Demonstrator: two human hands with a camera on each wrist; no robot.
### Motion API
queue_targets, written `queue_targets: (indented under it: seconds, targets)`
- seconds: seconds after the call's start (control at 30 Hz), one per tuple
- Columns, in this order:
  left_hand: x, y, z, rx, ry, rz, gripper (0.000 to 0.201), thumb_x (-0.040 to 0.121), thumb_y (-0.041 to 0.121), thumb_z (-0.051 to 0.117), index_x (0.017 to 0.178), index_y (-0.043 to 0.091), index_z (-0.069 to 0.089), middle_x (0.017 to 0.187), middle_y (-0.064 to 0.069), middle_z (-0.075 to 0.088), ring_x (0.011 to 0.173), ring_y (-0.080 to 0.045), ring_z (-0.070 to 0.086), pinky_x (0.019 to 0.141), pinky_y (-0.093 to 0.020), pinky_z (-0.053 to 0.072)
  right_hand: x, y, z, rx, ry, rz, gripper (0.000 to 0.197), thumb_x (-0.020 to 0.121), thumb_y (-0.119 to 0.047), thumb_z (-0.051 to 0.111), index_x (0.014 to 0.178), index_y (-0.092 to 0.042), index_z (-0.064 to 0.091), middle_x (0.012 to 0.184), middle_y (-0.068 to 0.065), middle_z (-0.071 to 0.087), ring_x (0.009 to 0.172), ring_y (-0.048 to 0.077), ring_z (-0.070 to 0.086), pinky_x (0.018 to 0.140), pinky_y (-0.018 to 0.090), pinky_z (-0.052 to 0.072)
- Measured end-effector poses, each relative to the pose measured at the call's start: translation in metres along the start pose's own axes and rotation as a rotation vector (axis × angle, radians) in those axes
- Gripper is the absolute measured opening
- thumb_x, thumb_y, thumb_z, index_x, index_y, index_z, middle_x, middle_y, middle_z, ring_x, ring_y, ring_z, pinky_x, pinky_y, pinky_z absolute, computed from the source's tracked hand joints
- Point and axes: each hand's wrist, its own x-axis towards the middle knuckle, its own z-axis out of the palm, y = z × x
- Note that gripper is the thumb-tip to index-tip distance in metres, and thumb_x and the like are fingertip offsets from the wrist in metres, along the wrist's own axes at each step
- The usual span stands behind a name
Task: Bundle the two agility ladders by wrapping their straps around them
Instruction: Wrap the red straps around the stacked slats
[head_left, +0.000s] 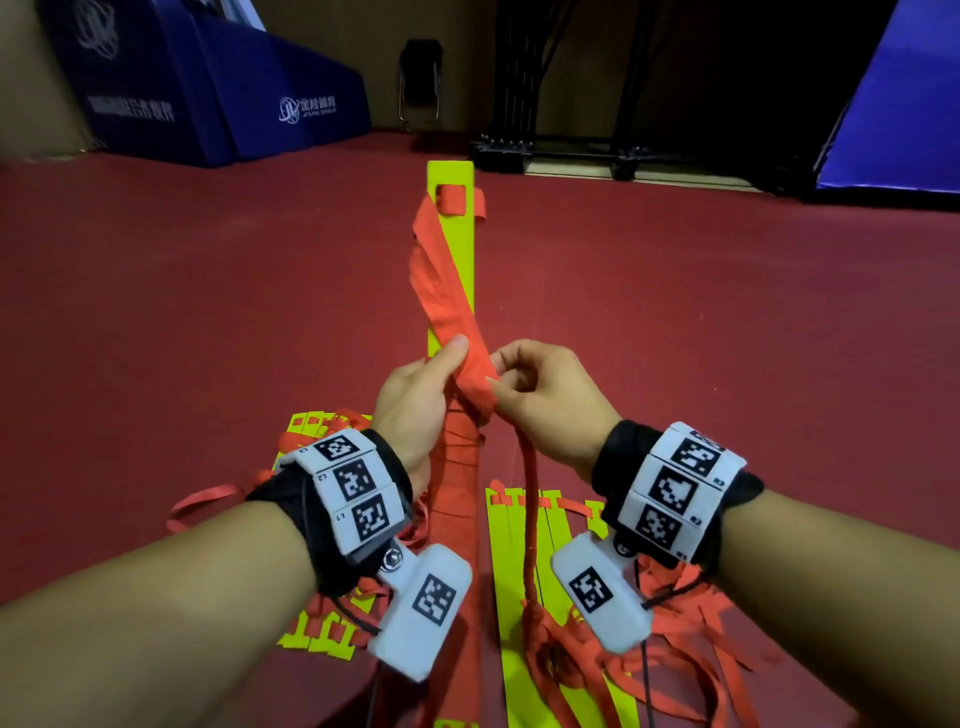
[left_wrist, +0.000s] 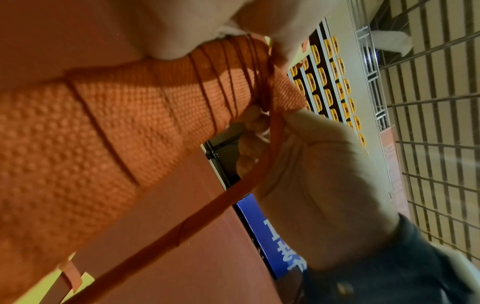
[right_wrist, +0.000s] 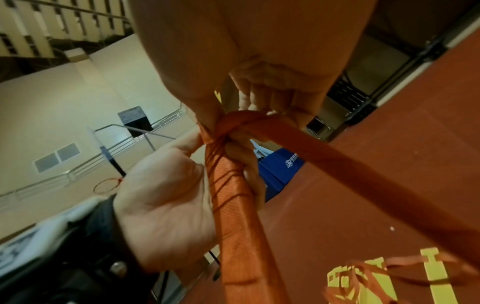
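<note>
Left hand (head_left: 415, 400) grips the half-wrapped ladder bundle (head_left: 451, 291), thumb pressing the wraps; right hand (head_left: 545, 395) pinches the red strap (head_left: 529, 509) (trailing toward the near floor).

Two hands are in view, the left hand (head_left: 415, 400) and the right hand (head_left: 545, 395). Two ladder bundles show: one held bundle (head_left: 451, 244) and one loose pile (head_left: 524, 545) on the floor.

Both my hands meet at mid-frame, forearms angled inward.
My left hand (head_left: 415, 400) grips the bundle (head_left: 457, 483), thumb up; my right hand (head_left: 545, 395) pinches the strap (head_left: 527, 499).
</note>
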Motion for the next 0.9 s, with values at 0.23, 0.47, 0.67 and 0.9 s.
queue_targets:
  seconds: [0.23, 0.47, 0.67, 0.9]
  targets:
    - [0.007, 0.010, -0.010, 0.016, 0.017, 0.024, 0.044, 0.101, 0.037, 0.058, 0.089, -0.004, 0.068, 0.058, -0.014, 0.064, 0.045, -0.023, 0.055, 0.045, -0.030, 0.051, -0.001, -0.007, -0.005, 0.227, -0.096, 0.090, 0.025, 0.087, 0.005, 0.065, 0.070, -0.014, 0.066, 0.062, -0.004, 0.064, 0.053, 0.003, 0.050, 0.053, 0.017, 0.037]
    - [0.003, 0.016, -0.013, -0.068, -0.073, -0.053, 0.035, 0.101, 0.040, 0.056, 0.096, 0.005, 0.057, 0.053, -0.007, 0.057, 0.039, -0.016, 0.052, 0.039, -0.025, 0.047, -0.004, -0.011, -0.008, 0.376, -0.203, 0.172, 0.027, 0.086, 0.011, 0.061, 0.066, -0.006, 0.058, 0.054, -0.006, 0.065, 0.045, 0.002, 0.054, 0.045, 0.013, 0.039]
    - [-0.001, 0.019, -0.010, -0.105, -0.156, -0.074, 0.039, 0.101, 0.041, 0.052, 0.093, 0.003, 0.060, 0.062, -0.011, 0.057, 0.044, -0.017, 0.053, 0.040, -0.025, 0.046, 0.002, -0.009, -0.009, 0.302, -0.138, 0.104, 0.022, 0.076, -0.003, 0.072, 0.060, -0.015, 0.062, 0.068, 0.005, 0.065, 0.069, 0.019, 0.053, 0.073, 0.030, 0.039]
    - [-0.003, 0.008, -0.006, -0.082, -0.237, -0.169, 0.053, 0.098, 0.050, 0.049, 0.062, 0.015, 0.066, 0.068, -0.004, 0.052, 0.056, -0.017, 0.054, 0.047, -0.026, 0.043, 0.000, -0.008, -0.006, 0.252, -0.122, 0.069, 0.018, 0.069, -0.014, 0.065, 0.052, -0.018, 0.060, 0.063, 0.007, 0.062, 0.070, 0.023, 0.055, 0.074, 0.036, 0.043]
